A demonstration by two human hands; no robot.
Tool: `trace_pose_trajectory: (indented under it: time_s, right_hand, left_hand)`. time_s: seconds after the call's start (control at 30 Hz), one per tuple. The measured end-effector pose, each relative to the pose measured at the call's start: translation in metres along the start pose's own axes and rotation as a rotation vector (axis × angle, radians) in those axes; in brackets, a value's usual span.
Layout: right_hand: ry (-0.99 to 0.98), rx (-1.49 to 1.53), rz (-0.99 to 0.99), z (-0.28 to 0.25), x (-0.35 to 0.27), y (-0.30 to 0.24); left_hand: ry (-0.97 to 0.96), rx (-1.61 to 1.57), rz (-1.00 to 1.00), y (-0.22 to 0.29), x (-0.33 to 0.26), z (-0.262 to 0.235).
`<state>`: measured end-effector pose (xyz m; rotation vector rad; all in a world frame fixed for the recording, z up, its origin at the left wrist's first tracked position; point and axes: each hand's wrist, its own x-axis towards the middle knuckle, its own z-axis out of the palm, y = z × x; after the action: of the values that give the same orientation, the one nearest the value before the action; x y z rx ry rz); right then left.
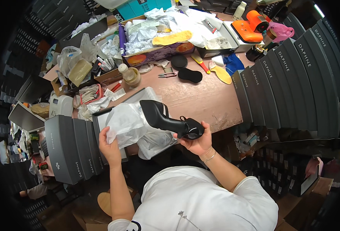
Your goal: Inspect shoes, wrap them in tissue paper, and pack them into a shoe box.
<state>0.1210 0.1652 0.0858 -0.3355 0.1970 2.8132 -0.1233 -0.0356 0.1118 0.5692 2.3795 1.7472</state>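
Over the desk's near edge [225, 121], the black shoe [169, 123] could drop if the right hand [199, 144], fingers curled round one end, slips, and white paper [126, 122] the left hand [110, 149] pinches with its fingers could rip if tugged.

Mid-frame, the right hand [197, 144] holds a black strapped shoe [157, 117]; left of centre, the left hand [110, 149] grips white tissue paper [126, 122].
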Motion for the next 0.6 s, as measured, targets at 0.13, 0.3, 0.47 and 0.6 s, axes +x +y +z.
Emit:
trace_pose_trajectory:
  time_s: [0.13, 0.3, 0.47, 0.6]
  right_hand:
    - [-0.059, -0.018, 0.046, 0.005, -0.001, 0.003]
    - [-0.020, -0.218, -0.007, 0.005, -0.001, 0.008]
    - [-0.058, -0.325, 0.000, 0.014, 0.004, 0.016]
    - [-0.065, -0.436, 0.004, 0.022, 0.001, 0.028]
  left_hand:
    - [-0.158, -0.015, -0.038, -0.023, 0.012, -0.003]
    - [-0.147, 0.373, 0.331, 0.039, -0.011, 0.019]
    - [-0.320, 0.118, 0.370, 0.075, -0.063, 0.041]
    - [-0.374, 0.203, 0.452, 0.084, -0.076, 0.064]
